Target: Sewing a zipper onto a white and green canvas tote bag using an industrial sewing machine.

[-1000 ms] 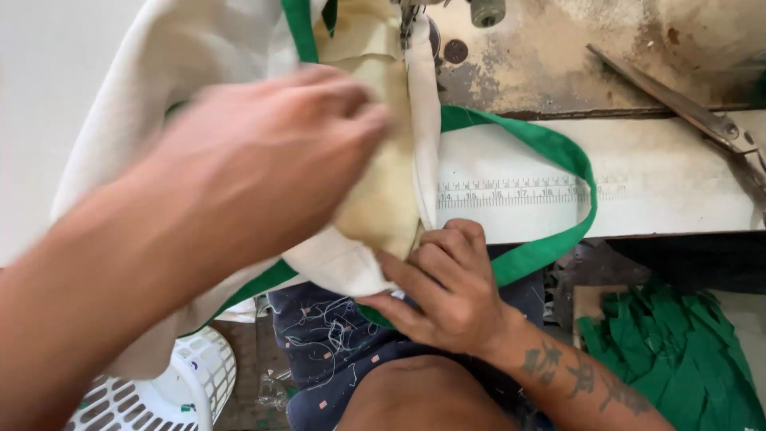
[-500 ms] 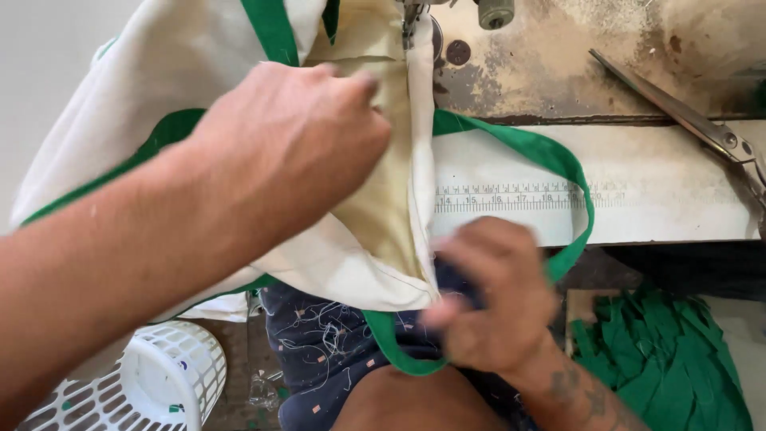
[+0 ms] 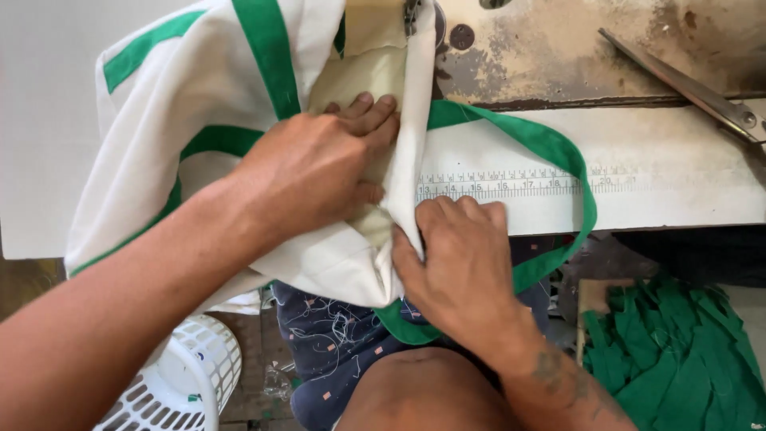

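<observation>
Hands point(image 3: 319, 172) point(image 3: 459, 263) press flat on cream bag point(image 3: 199, 160)

Bright, even daylight, soft shadows only. White table point(image 3: 48, 120) at left nearly blown out. Left forearm point(image 3: 104, 319) close to lens, slightly soft. Rest sharp, no motion blur.

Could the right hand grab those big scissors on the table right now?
Probably yes, but only after letting go. The right hand is pressing the white and green cloth bag, and the scissors lie apart on the table with nothing between.
</observation>
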